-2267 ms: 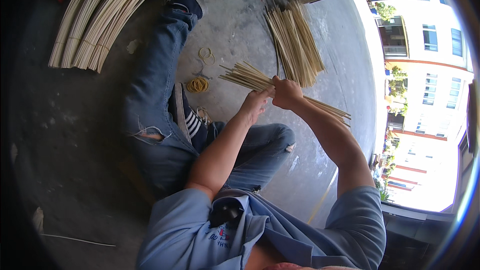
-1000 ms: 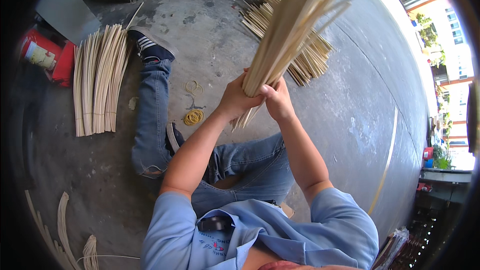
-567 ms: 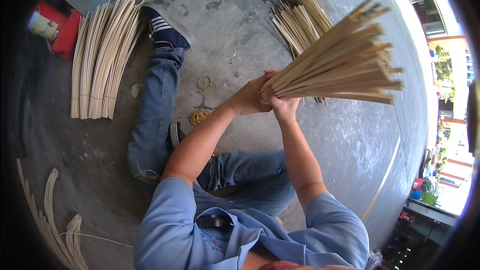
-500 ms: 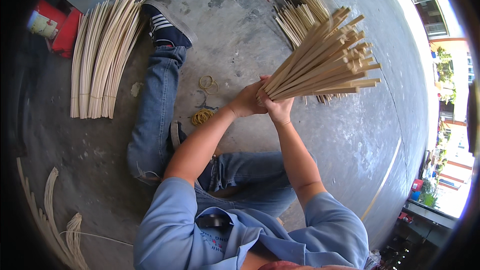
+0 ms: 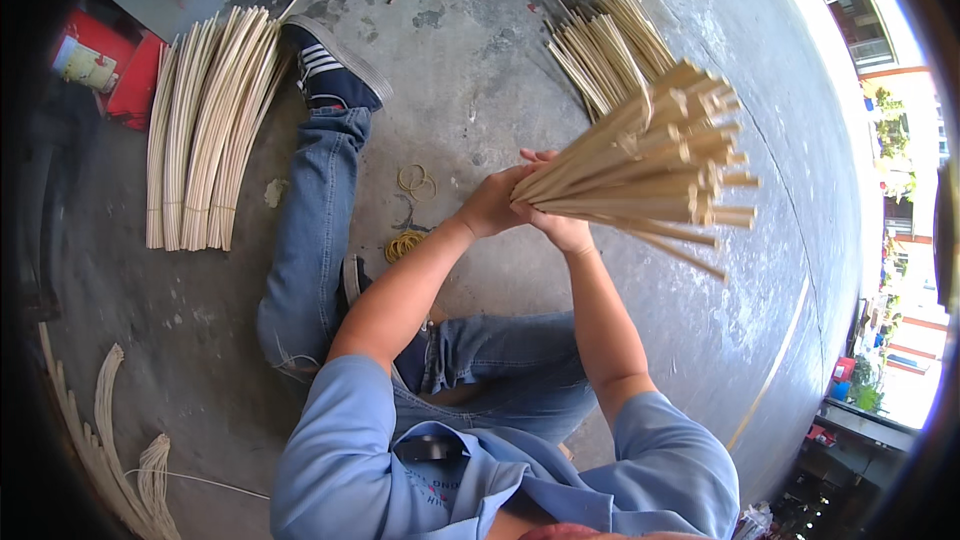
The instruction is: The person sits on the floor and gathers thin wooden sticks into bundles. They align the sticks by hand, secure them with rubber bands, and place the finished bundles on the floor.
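At ten o'clock, pale rods [image 5: 200, 135] lie side by side, thin ties near their lower ends probably keeping them aligned, while yellow rubber bands [image 5: 402, 242] sit at nine o'clock from the hands, seemingly within easy reach. The left hand [image 5: 488, 204] and right hand [image 5: 562, 230] close around one end of a stick bundle [image 5: 640, 160], apparently to gather that end while the rest fans toward two o'clock, partly overlapping a stick pile [image 5: 592, 58] at one o'clock.

Straw-yellow sticks [image 5: 640, 165] here, against a mottled grey floor [image 5: 690, 330]; light blue shirt [image 5: 335, 440], faded blue jeans [image 5: 315, 215], and look, white stripes across a navy shoe [image 5: 330, 80]! Mustard-yellow rubber bands [image 5: 402, 244] there, and bright red on the container [image 5: 102, 34].
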The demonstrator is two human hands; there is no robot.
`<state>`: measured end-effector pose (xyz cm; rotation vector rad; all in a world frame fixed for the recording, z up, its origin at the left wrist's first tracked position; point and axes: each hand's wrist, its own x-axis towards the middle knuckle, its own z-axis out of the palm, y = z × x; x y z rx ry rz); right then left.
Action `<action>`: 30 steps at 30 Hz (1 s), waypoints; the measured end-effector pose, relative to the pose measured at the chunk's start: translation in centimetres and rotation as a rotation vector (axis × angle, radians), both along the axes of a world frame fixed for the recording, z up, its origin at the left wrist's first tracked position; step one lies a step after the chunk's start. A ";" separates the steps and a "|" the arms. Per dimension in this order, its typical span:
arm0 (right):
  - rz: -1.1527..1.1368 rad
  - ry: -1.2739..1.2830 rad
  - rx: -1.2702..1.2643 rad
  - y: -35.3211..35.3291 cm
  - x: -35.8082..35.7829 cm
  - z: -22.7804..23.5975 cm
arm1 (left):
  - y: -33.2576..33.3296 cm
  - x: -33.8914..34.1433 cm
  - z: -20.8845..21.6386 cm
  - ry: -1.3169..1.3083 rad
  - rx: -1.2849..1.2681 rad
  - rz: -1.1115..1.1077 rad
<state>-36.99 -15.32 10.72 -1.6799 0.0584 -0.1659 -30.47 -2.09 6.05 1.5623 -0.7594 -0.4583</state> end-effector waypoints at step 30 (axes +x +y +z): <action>-0.418 -0.125 0.052 3.8 -0.8 3.8 | -1.1 -3.3 1.8 -0.303 0.130 0.417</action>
